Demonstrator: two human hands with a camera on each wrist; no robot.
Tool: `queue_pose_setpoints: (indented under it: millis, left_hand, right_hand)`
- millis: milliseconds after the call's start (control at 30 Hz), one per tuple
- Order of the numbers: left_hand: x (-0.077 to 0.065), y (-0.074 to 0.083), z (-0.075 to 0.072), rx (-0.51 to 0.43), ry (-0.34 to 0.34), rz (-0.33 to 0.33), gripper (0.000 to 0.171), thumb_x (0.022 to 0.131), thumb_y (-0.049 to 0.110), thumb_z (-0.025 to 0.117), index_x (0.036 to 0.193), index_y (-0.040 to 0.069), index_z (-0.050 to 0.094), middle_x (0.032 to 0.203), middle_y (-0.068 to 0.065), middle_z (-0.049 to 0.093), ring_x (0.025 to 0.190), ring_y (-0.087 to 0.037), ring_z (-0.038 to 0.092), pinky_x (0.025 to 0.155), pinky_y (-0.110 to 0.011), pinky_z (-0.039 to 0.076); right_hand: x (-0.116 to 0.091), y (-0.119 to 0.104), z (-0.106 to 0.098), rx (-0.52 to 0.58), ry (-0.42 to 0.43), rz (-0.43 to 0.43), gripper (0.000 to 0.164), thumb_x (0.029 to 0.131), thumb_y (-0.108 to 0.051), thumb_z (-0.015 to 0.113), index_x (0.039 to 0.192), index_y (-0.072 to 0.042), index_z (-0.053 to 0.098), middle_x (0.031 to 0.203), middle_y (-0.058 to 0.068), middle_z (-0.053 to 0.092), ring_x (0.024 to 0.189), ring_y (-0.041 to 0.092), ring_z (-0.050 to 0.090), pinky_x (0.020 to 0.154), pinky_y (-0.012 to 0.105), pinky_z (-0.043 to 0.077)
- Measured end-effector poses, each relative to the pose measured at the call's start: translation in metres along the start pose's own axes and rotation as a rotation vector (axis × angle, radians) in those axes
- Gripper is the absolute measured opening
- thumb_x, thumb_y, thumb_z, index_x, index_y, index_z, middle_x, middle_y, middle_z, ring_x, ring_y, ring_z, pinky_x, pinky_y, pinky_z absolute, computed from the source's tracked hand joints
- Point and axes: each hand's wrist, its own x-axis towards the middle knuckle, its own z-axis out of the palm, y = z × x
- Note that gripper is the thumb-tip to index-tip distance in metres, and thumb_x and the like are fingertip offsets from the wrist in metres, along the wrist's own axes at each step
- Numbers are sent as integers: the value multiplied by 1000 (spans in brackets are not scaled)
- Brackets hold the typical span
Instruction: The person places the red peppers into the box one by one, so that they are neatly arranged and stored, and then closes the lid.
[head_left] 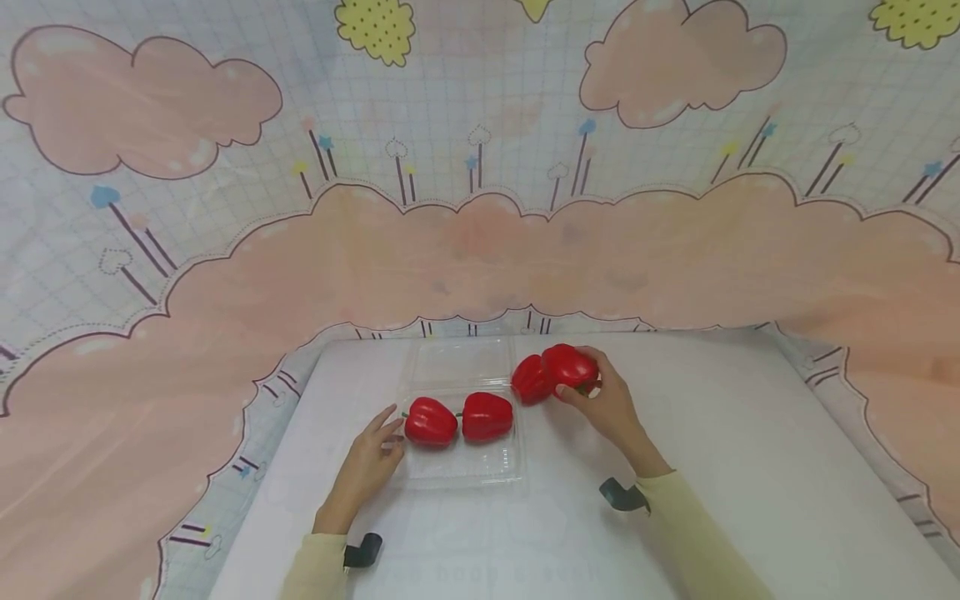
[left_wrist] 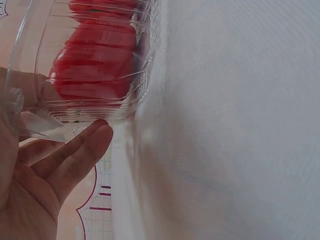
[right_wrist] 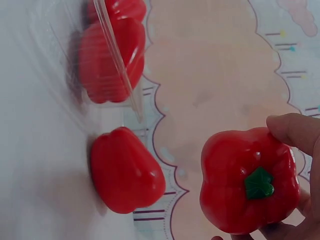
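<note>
A clear plastic clamshell box lies open on the table, its lid folded back at the far side. Two red bell peppers are in its base, a left one and a right one. My left hand is at the box's left side, fingers extended; in the left wrist view the fingertips touch its ribbed wall. My right hand grips another red bell pepper, green stem showing, above the table. Beside it, a further red pepper rests on the table, right of the box.
The white table extends on both sides of the box. Behind it hangs a cloth printed with clouds. Dark straps with small black devices are on both wrists.
</note>
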Motion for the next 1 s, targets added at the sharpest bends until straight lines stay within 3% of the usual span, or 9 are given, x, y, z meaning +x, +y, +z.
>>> queue_pose_setpoints:
  millis: [467, 1000]
  left_hand:
    - [-1, 2, -1, 1, -8, -4, 48, 87, 6, 60, 134, 3, 59, 147, -12, 51, 106, -27, 71, 91, -44, 58]
    - [-1, 2, 0, 2, 3, 12, 46, 87, 6, 60, 133, 3, 59, 147, -14, 51, 104, -28, 71, 88, -43, 59]
  right_hand:
    - [-8, -4, 9, 8, -19, -20, 77, 80, -26, 79, 145, -19, 38, 143, 10, 48, 123, 30, 48, 86, 38, 58]
    - [-16, -13, 15, 87, -68, -2, 79, 77, -28, 82, 144, -22, 39, 143, 6, 48, 126, 29, 48, 89, 41, 60]
